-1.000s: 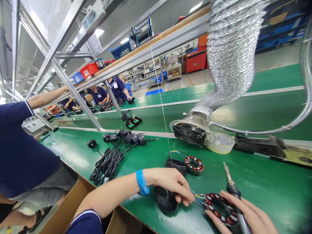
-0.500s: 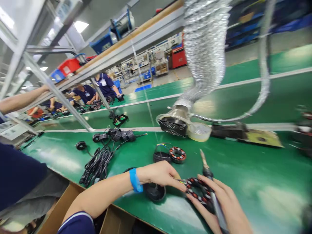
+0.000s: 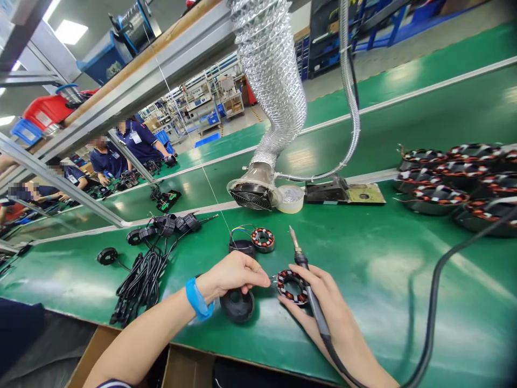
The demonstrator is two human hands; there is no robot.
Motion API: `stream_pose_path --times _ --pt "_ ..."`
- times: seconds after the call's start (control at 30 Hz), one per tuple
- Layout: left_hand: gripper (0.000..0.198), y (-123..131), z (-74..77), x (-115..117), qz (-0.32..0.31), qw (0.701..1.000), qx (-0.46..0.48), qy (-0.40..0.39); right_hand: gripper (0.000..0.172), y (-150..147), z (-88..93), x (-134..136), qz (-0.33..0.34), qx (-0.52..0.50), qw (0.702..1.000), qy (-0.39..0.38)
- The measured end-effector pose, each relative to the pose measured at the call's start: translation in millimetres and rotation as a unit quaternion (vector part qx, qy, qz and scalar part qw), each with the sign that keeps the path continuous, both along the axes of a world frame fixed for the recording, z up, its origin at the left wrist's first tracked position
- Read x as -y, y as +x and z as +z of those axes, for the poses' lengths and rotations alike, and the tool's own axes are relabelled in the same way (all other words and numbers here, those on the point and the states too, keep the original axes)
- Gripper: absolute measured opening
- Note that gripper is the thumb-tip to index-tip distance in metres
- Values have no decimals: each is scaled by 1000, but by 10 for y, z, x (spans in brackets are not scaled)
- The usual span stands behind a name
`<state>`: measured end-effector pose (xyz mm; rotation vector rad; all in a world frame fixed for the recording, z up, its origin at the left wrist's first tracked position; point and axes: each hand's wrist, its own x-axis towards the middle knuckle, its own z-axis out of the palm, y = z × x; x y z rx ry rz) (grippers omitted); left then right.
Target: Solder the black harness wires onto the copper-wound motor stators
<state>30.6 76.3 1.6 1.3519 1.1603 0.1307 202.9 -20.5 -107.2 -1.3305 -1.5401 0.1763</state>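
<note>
My left hand [image 3: 232,275], with a blue wristband, pinches the thin wires at the left side of a wound stator ring [image 3: 291,285] lying on the green bench [image 3: 363,280]. My right hand [image 3: 323,304] grips a soldering iron [image 3: 305,269] with its tip pointing up and away, while its fingers also rest against the ring. A black round cover [image 3: 237,305] lies just under my left hand. A second stator [image 3: 262,239] and a black housing [image 3: 241,247] sit a little farther back.
A foil fume duct with a fan inlet [image 3: 252,194] hangs over the bench beside a tape roll [image 3: 291,198] and an iron stand [image 3: 343,193]. Stacked stators [image 3: 452,183] fill the right. Black cable assemblies [image 3: 145,264] lie left. People [image 3: 133,137] work beyond the conveyor.
The view swung right and down, revealing the stator stacks. My left hand closed in on the ring's wires, and the ring with the iron sits nearer the middle.
</note>
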Motion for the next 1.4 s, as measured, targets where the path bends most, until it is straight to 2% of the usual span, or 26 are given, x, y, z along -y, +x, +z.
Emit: stream_pose_path --times 0.23,0.43,0.57,0.77,0.97,1.03,1.13,1.3,1.4 --pt "45 142 13 63 -2 1000 -15 16 43 -8 73 14 7 7 1000 18" --pt "44 49 71 44 -60 998 13 13 43 -10 51 14 4 7 1000 14" --pt "36 39 76 49 -30 999 16 12 43 -12 32 14 8 2 1000 4" --pt "35 196 10 125 28 996 -30 81 42 -14 33 26 16 2 1000 4" --pt "41 180 59 138 -5 995 -48 86 45 -11 0 14 16 0 1000 -3" --pt "45 151 87 99 -2 993 -45 110 47 2 -6 7 11 2 1000 5" --pt "46 117 123 -42 22 987 -40 156 48 31 17 0 -15 -2 1000 22" --pt "46 7 238 -411 90 979 -20 180 44 61 87 1 -59 -20 997 38" --pt "49 -90 395 -500 177 946 43 268 40 60 110 8 -69 -42 996 49"
